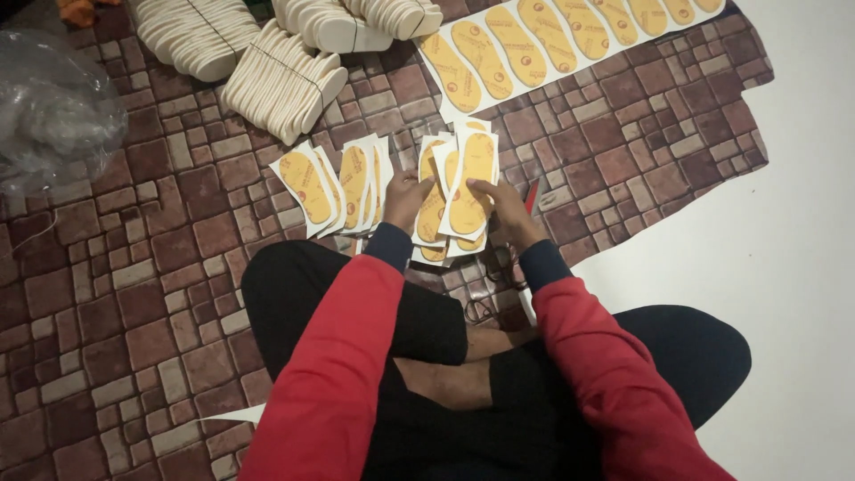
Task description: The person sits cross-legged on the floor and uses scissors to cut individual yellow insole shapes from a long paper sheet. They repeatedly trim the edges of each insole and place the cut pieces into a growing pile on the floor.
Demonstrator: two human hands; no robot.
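- Insole cut-outs (pixel 469 183), yellow shapes on white card, are fanned in both hands, just above the patterned floor mat (pixel 160 267) in front of the person's crossed legs.
- Left hand (pixel 405 200) has its grip closed on the left side of the fan; right hand (pixel 503 209) pinches the front piece, its grip closed too.
- Judging by the scene, part of the work seems done: a second bunch of cut pieces (pixel 343 183) lies just beside the left hand, about six pieces, though they overlap too much for a sure count.
- The held fan shows about five pieces.
- One uncut sheet (pixel 570 36) with about eight yellow shapes lies further away, so some work seems left.
- Three stacks of white foam soles (pixel 285 85) lie at the top.
- One clear plastic bag (pixel 53 107) is at the far left.
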